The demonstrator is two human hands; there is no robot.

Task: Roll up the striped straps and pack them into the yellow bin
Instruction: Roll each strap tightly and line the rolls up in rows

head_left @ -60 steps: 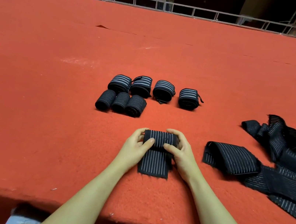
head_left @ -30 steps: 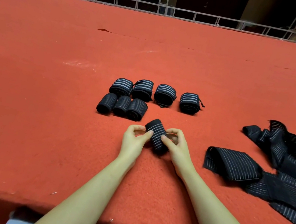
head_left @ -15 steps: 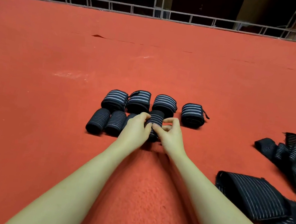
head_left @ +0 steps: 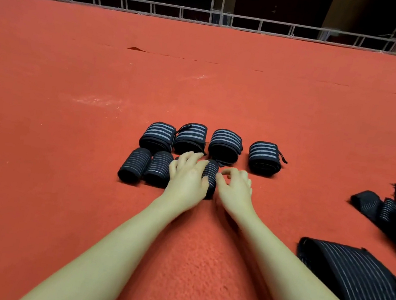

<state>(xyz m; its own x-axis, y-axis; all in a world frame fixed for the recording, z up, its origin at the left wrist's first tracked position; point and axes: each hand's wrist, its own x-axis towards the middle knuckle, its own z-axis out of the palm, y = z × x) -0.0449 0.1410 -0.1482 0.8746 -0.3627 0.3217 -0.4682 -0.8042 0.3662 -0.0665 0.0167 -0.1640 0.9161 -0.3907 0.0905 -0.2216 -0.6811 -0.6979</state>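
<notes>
Dark rolled strap [head_left: 210, 175] lies between left hand [head_left: 187, 178] and right hand [head_left: 235, 188].

Wide bare red desk [head_left: 53, 204] opens left of the rolled straps [head_left: 192, 149] and beyond them up to the metal railing [head_left: 212, 18]. Right of the rolls, a bare lane runs before the heap of loose straps [head_left: 367, 267] blocks that side. Both hands sit tight against the front row of rolls.

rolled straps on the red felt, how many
8: four wide-striped dark rolls in the back row, four thin-striped rolls in front, one mostly hidden under the left hand.
</notes>
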